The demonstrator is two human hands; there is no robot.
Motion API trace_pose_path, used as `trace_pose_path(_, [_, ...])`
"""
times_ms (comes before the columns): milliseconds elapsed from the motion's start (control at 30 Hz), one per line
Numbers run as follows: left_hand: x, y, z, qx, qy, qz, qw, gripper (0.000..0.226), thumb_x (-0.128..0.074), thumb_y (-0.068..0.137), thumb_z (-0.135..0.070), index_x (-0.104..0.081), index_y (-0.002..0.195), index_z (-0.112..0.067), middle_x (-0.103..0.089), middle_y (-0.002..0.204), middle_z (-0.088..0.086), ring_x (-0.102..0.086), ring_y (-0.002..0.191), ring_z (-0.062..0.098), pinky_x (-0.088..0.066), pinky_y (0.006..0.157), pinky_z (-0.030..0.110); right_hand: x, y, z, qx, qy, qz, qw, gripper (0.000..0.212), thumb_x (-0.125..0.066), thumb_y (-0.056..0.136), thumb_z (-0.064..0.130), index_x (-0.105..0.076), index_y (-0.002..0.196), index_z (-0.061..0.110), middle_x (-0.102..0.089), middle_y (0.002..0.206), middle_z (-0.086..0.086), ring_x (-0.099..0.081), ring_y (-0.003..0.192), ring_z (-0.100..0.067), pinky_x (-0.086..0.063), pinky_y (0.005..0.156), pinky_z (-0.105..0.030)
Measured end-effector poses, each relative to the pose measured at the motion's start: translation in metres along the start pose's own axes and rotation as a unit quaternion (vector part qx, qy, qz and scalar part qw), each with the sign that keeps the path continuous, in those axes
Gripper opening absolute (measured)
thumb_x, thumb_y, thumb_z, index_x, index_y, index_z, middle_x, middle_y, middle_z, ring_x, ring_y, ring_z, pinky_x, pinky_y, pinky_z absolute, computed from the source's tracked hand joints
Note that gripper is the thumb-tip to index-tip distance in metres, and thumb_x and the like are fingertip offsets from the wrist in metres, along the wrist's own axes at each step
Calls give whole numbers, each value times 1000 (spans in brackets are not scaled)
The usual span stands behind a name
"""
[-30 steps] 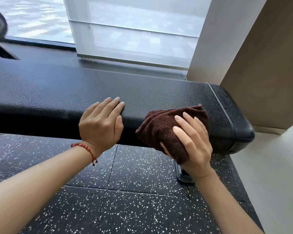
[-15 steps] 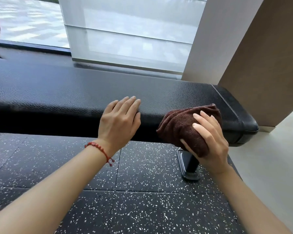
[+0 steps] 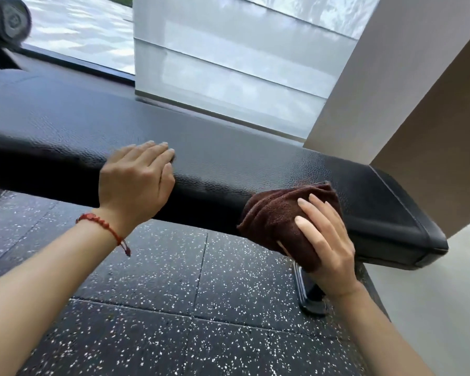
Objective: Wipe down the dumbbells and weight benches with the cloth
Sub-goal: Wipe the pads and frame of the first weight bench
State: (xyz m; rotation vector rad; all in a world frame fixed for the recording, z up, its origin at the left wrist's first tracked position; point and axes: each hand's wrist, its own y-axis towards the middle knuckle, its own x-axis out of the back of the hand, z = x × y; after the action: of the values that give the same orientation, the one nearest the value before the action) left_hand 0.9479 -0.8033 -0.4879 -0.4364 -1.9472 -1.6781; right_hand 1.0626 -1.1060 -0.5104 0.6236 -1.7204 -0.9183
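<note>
Over at the far left a dark round object (image 3: 10,19), possibly a dumbbell end (too blurred to be sure), sits by the window, well apart from the work. Next comes the long black padded bench (image 3: 92,131), stretching across the room toward the beige wall. The person's left hand (image 3: 137,183) lies on its near edge, fingers fairly straight on top of the pad with the thumb down the front; it presses there to brace and grasps nothing. A red bead bracelet (image 3: 103,226) circles that wrist.

Further right, the brown cloth (image 3: 277,215) is bunched against the front edge of the bench, near its right end. The right hand (image 3: 326,240) holds it there, fingers laid over the folds and the thumb tucked beneath, so the cloth is gripped and pushed against the upholstery at once. Below it a metal bench foot (image 3: 311,294) stands on the speckled rubber floor (image 3: 174,308).

My reading: the bench-wiping step is in hand, specifically the front rim of the pad. The next move seems to call for carrying the cloth on along that rim, round the stitched end cap, with steady pressure and the left hand bracing. Whether the top is done I cannot say.
</note>
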Motion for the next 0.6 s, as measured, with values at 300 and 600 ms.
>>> trace_pose_path(300, [-6,1,4,-26,-11,-43,999,37,-38,89,-20,-71,97,-4,-71,101,12,-66,96,30,-49,85,40,7,-2,3,19,-25,40,999,24,-49,98,21,-55,112,2,-53,124,-29,-47,124,-44,-37,103,-58])
trace_pose_path(600, [8,3,11,-31,-55,11,998,38,-40,88,-22,-68,99,1,-68,104,18,-64,98,33,-49,87,43,-40,64,49,41,36,36,998,39,-71,77,1,-56,112,3,-55,125,-25,-49,124,-40,-42,100,-56])
